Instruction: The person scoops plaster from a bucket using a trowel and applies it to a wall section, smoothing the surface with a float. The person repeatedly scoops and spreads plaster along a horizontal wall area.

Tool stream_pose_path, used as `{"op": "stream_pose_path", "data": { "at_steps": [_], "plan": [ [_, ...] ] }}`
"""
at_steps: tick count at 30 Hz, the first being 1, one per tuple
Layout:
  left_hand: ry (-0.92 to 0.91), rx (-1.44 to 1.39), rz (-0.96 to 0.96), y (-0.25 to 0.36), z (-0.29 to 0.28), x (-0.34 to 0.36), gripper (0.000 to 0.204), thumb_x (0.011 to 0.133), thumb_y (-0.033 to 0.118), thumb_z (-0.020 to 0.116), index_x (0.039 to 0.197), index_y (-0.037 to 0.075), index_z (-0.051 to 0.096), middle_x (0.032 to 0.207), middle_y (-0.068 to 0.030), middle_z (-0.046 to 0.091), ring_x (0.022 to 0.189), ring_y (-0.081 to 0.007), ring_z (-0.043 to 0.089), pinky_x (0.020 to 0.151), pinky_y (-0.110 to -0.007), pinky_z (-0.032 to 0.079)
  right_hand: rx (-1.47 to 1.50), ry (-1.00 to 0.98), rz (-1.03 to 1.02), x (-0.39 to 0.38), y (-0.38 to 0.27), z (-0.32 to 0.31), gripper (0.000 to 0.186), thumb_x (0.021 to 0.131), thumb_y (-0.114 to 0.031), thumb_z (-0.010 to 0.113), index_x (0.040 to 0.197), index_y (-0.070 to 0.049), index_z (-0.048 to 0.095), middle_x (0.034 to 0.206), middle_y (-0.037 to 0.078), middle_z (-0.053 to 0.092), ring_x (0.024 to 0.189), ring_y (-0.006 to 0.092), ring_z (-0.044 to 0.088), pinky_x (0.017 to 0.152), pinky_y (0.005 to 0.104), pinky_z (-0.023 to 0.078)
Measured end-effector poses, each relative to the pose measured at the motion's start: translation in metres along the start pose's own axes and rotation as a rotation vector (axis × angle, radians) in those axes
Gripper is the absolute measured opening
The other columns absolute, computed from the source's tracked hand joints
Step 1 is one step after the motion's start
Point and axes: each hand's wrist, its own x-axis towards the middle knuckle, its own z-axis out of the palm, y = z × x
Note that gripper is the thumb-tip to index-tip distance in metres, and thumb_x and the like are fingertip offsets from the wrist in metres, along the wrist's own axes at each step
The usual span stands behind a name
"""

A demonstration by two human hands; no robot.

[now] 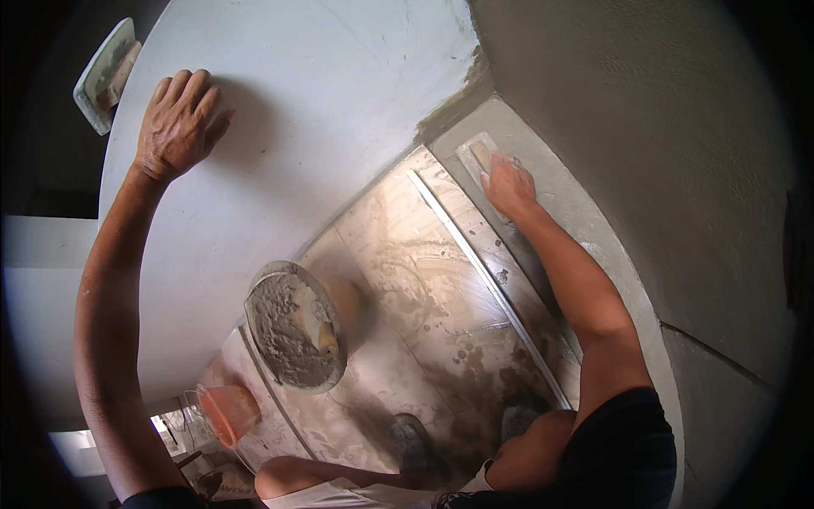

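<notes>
My right hand (511, 187) is closed on a plastering trowel (475, 151) with a light flat blade and a wooden grip. Its blade lies against the grey plastered strip (585, 229) at the foot of the right wall. My left hand (180, 125) leans on the white wall (339, 93), fingers bent and somewhat apart, with nothing seen in it; the fingertips are partly hidden. Below, a bucket (273, 270) holds wet grey mortar (288, 314). A wooden-handled tool (326, 338) is stuck in the mortar, its blade buried.
A long metal straightedge (483, 276) lies along the stained tile floor (381, 339). An orange bucket (231, 413) stands at lower left. Another float (108, 76) sits beyond the white wall's edge. Grey plaster covers the right wall (661, 110). My feet are near the straightedge's lower end.
</notes>
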Motion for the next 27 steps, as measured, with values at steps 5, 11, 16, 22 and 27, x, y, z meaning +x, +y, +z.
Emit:
{"op": "stream_pose_path", "data": {
  "at_steps": [5,11,16,22,27],
  "plan": [
    [0.025,0.123,0.017,-0.003,0.02,-0.002,0.035,0.089,0.039,0.077,0.1,0.009,0.064,0.105,-0.0076,0.058,0.097,-0.0251,0.056,0.085,-0.039,0.043,-0.012,0.06,-0.093,0.034,-0.003,0.045,0.034,0.093,-0.026,0.068,0.116,-0.003,0.057,0.116,0.022,0.063,0.111,0.0386,0.063,0.095,0.0487,0.052],
    [0.004,0.178,0.013,-0.007,0.032,-0.014,0.043,0.089,0.048,0.077,0.106,0.01,0.066,0.111,-0.0083,0.062,0.102,-0.0239,0.059,0.088,-0.04,0.043,-0.04,0.068,-0.123,0.046,-0.01,0.067,0.033,0.091,-0.024,0.071,0.113,-0.003,0.057,0.111,0.02,0.063,0.108,0.0383,0.063,0.092,0.0488,0.053],
    [-0.032,0.213,-0.016,-0.011,0.034,-0.017,0.045,0.087,0.051,0.077,0.108,0.012,0.067,0.112,-0.0082,0.062,0.104,-0.0245,0.058,0.091,-0.041,0.042,-0.09,0.097,-0.171,0.058,-0.009,0.08,0.027,0.093,-0.021,0.067,0.11,-0.003,0.058,0.109,0.019,0.063,0.107,0.0365,0.064,0.09,0.0469,0.055],
    [-0.058,0.221,-0.009,-0.021,0.035,-0.027,0.046,0.086,0.05,0.079,0.11,0.013,0.067,0.115,-0.0079,0.061,0.109,-0.0248,0.057,0.092,-0.04,0.042,-0.119,0.095,-0.113,0.072,-0.01,0.105,0.032,0.091,-0.023,0.072,0.111,-0.004,0.057,0.11,0.02,0.063,0.105,0.0373,0.065,0.089,0.0477,0.055],
    [-0.041,0.217,0.023,-0.024,0.036,-0.03,0.046,0.085,0.049,0.08,0.111,0.013,0.067,0.117,-0.008,0.062,0.11,-0.0259,0.058,0.092,-0.04,0.043,-0.098,0.114,0.031,0.065,-0.008,0.077,0.032,0.092,-0.024,0.071,0.112,-0.003,0.058,0.11,0.02,0.064,0.105,0.038,0.065,0.09,0.0483,0.055]
  ]
}}
